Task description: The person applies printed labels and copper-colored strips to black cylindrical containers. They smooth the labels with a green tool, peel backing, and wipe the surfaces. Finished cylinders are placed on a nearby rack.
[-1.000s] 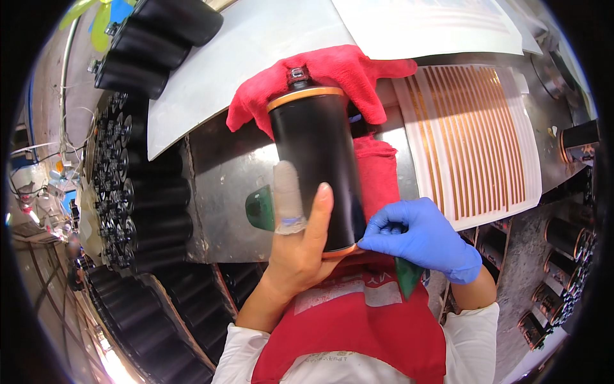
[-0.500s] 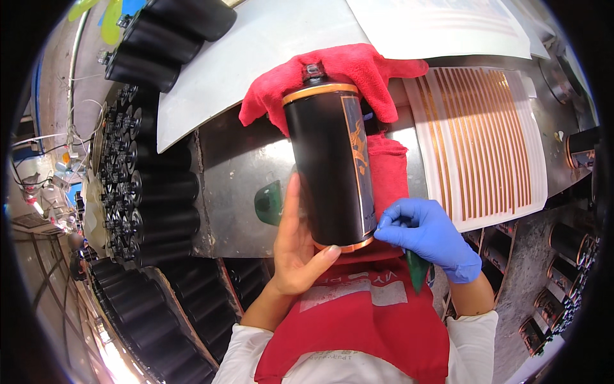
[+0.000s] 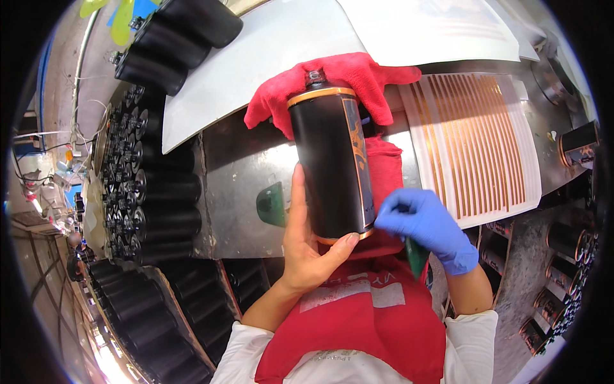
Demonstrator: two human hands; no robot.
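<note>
A black cylindrical bottle (image 3: 323, 160) with copper-coloured bands at both ends and a decorated panel on its right side lies with its neck pointing away from me. My left hand (image 3: 310, 249) is bare and wraps the near end, thumb over the rim and fingers along the left side. Under the neck is a bunched red cloth (image 3: 368, 73). Blue-gloved, my right hand (image 3: 425, 227) has its fingers pressed together at the bottle's lower right edge, beside the panel. A green scraper (image 3: 416, 257) sticks out below that palm. Another green scraper (image 3: 270, 205) lies left of the bottle.
A sheet of copper-coloured strips (image 3: 476, 147) lies on the metal table (image 3: 233, 166) at right. White sheets (image 3: 256, 70) cover the far side. Plain black bottles (image 3: 169, 185) are stacked at left. Decorated bottles (image 3: 566, 243) stand in racks at right.
My right hand has risen slightly along the bottle's lower right edge, its fingers changing shape. My left thumb has shifted a little right and up over the rim. The view has moved slightly.
</note>
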